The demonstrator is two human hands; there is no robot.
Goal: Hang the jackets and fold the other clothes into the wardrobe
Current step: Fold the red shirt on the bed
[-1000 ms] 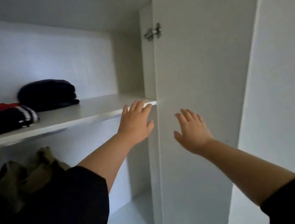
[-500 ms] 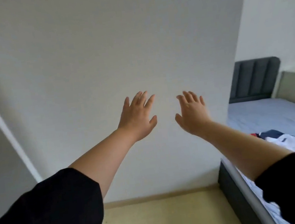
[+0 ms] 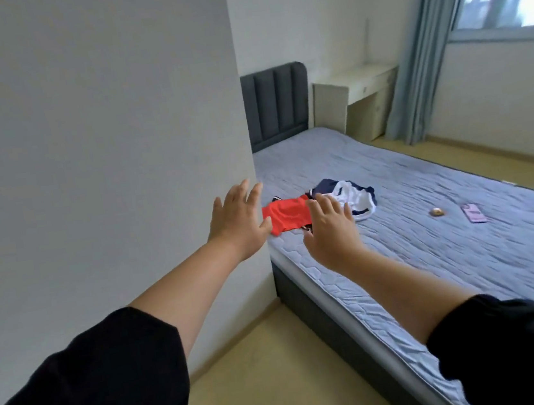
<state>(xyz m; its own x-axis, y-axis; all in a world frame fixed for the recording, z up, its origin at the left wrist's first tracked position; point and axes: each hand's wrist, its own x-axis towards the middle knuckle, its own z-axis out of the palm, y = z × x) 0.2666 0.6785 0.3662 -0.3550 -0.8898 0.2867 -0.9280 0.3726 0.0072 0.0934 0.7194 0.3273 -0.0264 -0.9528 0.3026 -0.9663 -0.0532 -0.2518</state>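
Reaching forward with both palms spread and empty, left hand (image 3: 239,221) and right hand (image 3: 330,233) face the red garment (image 3: 286,218) lying crosswise on the bed (image 3: 466,245) beyond, nearer the right.

Red garment (image 3: 289,215); navy-and-white garment (image 3: 352,197); pale blue quilted mattress (image 3: 433,249).
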